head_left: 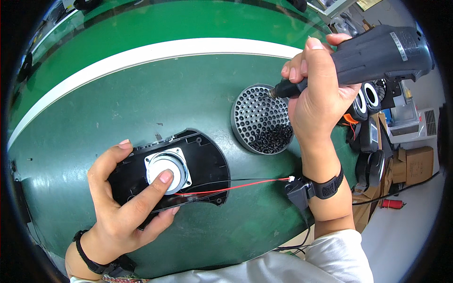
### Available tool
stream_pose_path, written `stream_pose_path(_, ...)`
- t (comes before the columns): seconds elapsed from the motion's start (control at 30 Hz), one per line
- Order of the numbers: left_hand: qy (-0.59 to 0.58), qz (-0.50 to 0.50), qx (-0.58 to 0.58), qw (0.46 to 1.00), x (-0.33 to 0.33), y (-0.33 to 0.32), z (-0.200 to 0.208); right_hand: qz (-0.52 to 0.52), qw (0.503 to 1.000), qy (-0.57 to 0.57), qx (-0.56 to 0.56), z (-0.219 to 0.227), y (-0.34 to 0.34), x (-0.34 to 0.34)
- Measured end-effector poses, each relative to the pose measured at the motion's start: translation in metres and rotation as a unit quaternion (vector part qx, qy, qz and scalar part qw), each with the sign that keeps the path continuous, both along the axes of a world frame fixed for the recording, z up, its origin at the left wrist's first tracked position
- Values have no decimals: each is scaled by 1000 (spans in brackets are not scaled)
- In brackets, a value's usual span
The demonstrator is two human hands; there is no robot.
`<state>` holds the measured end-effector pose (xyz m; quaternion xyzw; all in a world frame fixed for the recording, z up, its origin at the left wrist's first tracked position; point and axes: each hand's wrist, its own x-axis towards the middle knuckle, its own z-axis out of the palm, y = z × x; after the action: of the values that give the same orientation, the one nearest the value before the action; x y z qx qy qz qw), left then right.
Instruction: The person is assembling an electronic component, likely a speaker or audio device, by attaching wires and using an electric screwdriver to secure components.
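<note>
My left hand grips a black plastic housing lying on the green bench, its thumb on a round white-and-silver speaker with a square metal frame. From the speaker a red wire and a black wire run right to a small white connector. My right hand is closed around a black electric screwdriver. The screwdriver's tip points down-left over a round grey screw tray. Small black screws are heaped at the tray's near side, and its rows of holes show at the far side.
A white raised strip crosses the far side of the green bench. At the right stand several speaker parts, with cardboard boxes and a red spool beyond. A black device with a cable is strapped to my right wrist.
</note>
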<state>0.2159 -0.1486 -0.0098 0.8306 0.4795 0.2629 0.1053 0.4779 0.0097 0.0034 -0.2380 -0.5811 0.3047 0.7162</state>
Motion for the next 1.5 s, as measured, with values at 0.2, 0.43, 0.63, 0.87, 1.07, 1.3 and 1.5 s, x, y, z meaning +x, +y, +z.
stream_pose_path(0.2,-7,-7,5,1000,0,1,-1,-10,1000,-12,-19,3,-2,0)
stream_pose_path(0.43,-12,-9,6,1000,-10,-1,0,-72,997,-34,-18,24,-17,-13)
stream_pose_path(0.63,-22,-12,-1,1000,-19,-1,0,118,993,22,-10,65,-56,-5)
stream_pose_path(0.87,-51,-48,76,995,-18,3,-14,275,958,75,-23,82,-106,-19)
stream_pose_path(1.07,-55,-71,102,991,-20,6,-20,234,958,11,-167,64,-118,-55)
stream_pose_path(1.3,-93,-53,107,988,-20,4,-26,243,966,-13,-88,31,-119,-79)
stream_pose_path(1.5,-120,-36,106,987,-12,5,-28,221,968,-66,-103,36,-124,-76)
